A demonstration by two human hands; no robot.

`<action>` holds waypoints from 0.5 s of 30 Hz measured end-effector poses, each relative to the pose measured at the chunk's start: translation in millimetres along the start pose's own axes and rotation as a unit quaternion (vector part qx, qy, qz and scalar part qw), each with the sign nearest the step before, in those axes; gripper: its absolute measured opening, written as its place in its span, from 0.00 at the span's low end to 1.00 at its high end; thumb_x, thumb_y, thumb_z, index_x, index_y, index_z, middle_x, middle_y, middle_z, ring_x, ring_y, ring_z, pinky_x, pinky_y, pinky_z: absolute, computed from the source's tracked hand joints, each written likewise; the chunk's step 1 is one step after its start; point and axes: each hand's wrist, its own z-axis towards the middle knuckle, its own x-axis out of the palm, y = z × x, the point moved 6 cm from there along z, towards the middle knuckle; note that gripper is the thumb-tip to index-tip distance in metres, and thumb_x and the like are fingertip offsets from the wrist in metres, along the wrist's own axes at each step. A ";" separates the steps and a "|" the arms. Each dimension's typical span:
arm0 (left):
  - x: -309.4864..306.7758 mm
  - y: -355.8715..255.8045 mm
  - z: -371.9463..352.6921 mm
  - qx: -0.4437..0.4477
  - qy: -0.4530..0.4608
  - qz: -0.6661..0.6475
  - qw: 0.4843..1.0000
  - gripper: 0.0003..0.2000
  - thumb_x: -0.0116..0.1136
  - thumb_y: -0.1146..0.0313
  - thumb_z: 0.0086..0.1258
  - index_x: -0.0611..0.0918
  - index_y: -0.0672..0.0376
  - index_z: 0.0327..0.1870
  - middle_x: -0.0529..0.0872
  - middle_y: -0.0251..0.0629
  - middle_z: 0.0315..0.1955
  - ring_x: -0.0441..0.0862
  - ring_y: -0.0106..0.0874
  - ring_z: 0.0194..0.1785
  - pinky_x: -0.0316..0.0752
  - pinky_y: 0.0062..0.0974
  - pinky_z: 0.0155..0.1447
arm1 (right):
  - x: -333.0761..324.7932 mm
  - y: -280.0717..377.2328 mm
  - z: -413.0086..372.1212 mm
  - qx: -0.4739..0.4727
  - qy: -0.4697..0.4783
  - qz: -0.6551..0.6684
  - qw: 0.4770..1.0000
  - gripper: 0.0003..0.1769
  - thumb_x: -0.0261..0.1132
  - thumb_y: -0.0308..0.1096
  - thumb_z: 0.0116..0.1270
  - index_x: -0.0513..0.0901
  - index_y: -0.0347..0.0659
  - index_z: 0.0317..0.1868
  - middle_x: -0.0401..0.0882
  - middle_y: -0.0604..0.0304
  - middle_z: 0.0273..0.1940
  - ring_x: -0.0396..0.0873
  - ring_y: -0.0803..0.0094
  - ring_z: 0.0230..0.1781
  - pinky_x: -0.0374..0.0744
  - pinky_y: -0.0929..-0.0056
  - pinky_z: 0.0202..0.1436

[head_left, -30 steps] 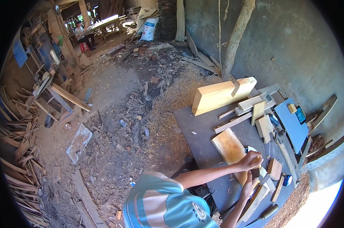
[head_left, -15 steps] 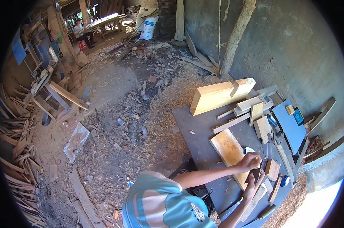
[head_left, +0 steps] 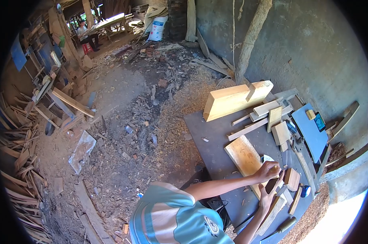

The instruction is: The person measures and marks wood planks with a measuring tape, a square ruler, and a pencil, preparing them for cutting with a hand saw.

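My left hand point(head_left: 268, 171) is closed above the workbench, its fingers curled together over the upper end of a dark flat piece point(head_left: 271, 186). What those fingers pinch is too small to make out. Just below, my right hand point(head_left: 266, 198) grips the dark piece, with thumb and fingers on either side. Both hands are over the right edge of a pale wooden board point(head_left: 244, 154) lying on the bench. A small brown wood block point(head_left: 292, 179) sits beside my right fingertips. A white scrap point(head_left: 267, 158) lies just beyond my left hand.
On the dark bench point(head_left: 200, 130) stands a thick notched plank point(head_left: 226, 101), near stacked wood strips point(head_left: 249, 131). A blue tape measure point(head_left: 305, 192) and a handled tool point(head_left: 287, 225) lie closer. A blue panel point(head_left: 310, 132) carries a phone-like device point(head_left: 319, 122). Another person point(head_left: 86, 34) sits far back.
My hands stay together at the dark piece, with the right hand shifted slightly and its fingers reaching further up beside it. The view has moved a little.
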 end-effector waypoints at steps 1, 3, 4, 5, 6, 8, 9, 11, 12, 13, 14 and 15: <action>-0.4 -1.4 0.1 0.011 -0.015 -0.003 1.000 0.12 0.53 0.67 0.63 0.71 0.66 0.23 0.70 0.41 0.16 0.68 0.23 0.22 0.63 0.26 0.27 | 0.4 1.8 0.9 -0.013 0.002 -0.005 1.000 0.52 0.60 0.24 0.45 0.44 0.45 0.71 0.51 0.48 0.65 0.51 0.58 0.66 0.50 0.64 0.68; -0.9 -1.7 -0.3 0.013 -0.014 0.013 1.000 0.13 0.54 0.67 0.63 0.70 0.65 0.22 0.69 0.39 0.15 0.67 0.22 0.21 0.62 0.26 0.26 | 2.0 7.5 3.2 -0.031 0.007 -0.008 0.999 0.54 0.61 0.23 0.43 0.43 0.45 0.71 0.48 0.47 0.67 0.48 0.57 0.68 0.48 0.63 0.69; -0.9 -2.0 -0.2 0.015 -0.014 0.021 1.000 0.13 0.54 0.68 0.63 0.70 0.65 0.22 0.69 0.38 0.14 0.66 0.21 0.21 0.62 0.25 0.25 | 2.2 10.0 4.4 -0.039 0.008 -0.008 0.999 0.55 0.62 0.23 0.42 0.43 0.45 0.71 0.46 0.47 0.68 0.47 0.57 0.69 0.47 0.63 0.70; -1.2 -1.2 -0.7 0.007 -0.009 0.012 1.000 0.13 0.54 0.68 0.63 0.70 0.65 0.21 0.68 0.37 0.14 0.65 0.20 0.20 0.61 0.25 0.24 | 2.5 11.4 4.8 -0.044 0.009 -0.008 0.999 0.56 0.62 0.22 0.42 0.42 0.45 0.71 0.45 0.46 0.69 0.45 0.56 0.70 0.45 0.63 0.70; -2.0 -1.1 -1.5 0.000 -0.005 0.004 1.000 0.13 0.54 0.68 0.63 0.70 0.64 0.21 0.68 0.35 0.14 0.64 0.19 0.19 0.60 0.24 0.23 | 4.3 12.1 5.7 -0.047 0.009 -0.009 0.999 0.56 0.63 0.21 0.41 0.42 0.45 0.71 0.43 0.46 0.70 0.43 0.56 0.71 0.44 0.62 0.71; -1.0 1.4 -2.4 -0.013 0.000 -0.012 1.000 0.13 0.54 0.69 0.64 0.70 0.64 0.20 0.67 0.33 0.13 0.62 0.17 0.18 0.58 0.23 0.21 | 3.9 10.5 6.6 -0.053 0.008 -0.021 0.998 0.56 0.61 0.20 0.41 0.42 0.44 0.71 0.44 0.46 0.69 0.44 0.56 0.71 0.45 0.63 0.71; -0.2 4.1 -3.6 -0.019 0.001 -0.020 1.000 0.13 0.54 0.69 0.64 0.70 0.64 0.20 0.67 0.33 0.13 0.61 0.16 0.17 0.57 0.22 0.20 | 3.8 9.6 6.6 -0.055 0.006 -0.027 0.998 0.55 0.60 0.19 0.41 0.42 0.44 0.71 0.45 0.45 0.69 0.45 0.57 0.71 0.45 0.64 0.71; 0.9 9.3 -5.5 -0.027 0.004 -0.028 0.999 0.14 0.54 0.69 0.64 0.69 0.64 0.19 0.66 0.32 0.13 0.60 0.15 0.16 0.56 0.22 0.19 | 4.2 6.7 6.7 -0.060 0.003 -0.038 0.997 0.55 0.58 0.18 0.41 0.41 0.43 0.71 0.46 0.45 0.69 0.46 0.57 0.70 0.46 0.65 0.71; 1.3 9.8 -6.0 -0.029 0.005 -0.031 0.999 0.14 0.54 0.69 0.64 0.69 0.64 0.19 0.66 0.32 0.13 0.60 0.15 0.16 0.55 0.22 0.19 | 4.4 4.5 6.7 -0.062 0.002 -0.043 0.997 0.55 0.57 0.18 0.41 0.41 0.43 0.71 0.46 0.45 0.69 0.46 0.58 0.70 0.46 0.65 0.71; 1.2 10.2 -5.8 -0.030 0.006 -0.032 0.999 0.14 0.54 0.69 0.64 0.69 0.64 0.18 0.66 0.32 0.13 0.60 0.14 0.16 0.55 0.21 0.19 | 4.4 -5.8 7.3 -0.050 0.002 -0.036 0.998 0.55 0.57 0.18 0.41 0.41 0.43 0.71 0.47 0.45 0.68 0.48 0.58 0.70 0.48 0.66 0.70; 0.5 9.0 -6.0 -0.018 0.002 -0.025 1.000 0.14 0.54 0.69 0.64 0.70 0.64 0.18 0.66 0.32 0.13 0.61 0.15 0.16 0.56 0.21 0.19 | 3.6 -20.9 7.1 -0.038 0.001 -0.030 0.999 0.54 0.57 0.18 0.40 0.42 0.42 0.71 0.48 0.45 0.68 0.49 0.58 0.69 0.49 0.67 0.70; -0.3 6.1 -5.8 -0.007 -0.003 -0.018 1.000 0.14 0.54 0.69 0.64 0.70 0.64 0.19 0.67 0.32 0.13 0.61 0.15 0.16 0.56 0.21 0.19 | 4.8 -21.3 7.1 -0.027 0.001 -0.024 0.999 0.54 0.57 0.18 0.40 0.42 0.42 0.71 0.49 0.45 0.67 0.50 0.58 0.68 0.50 0.68 0.69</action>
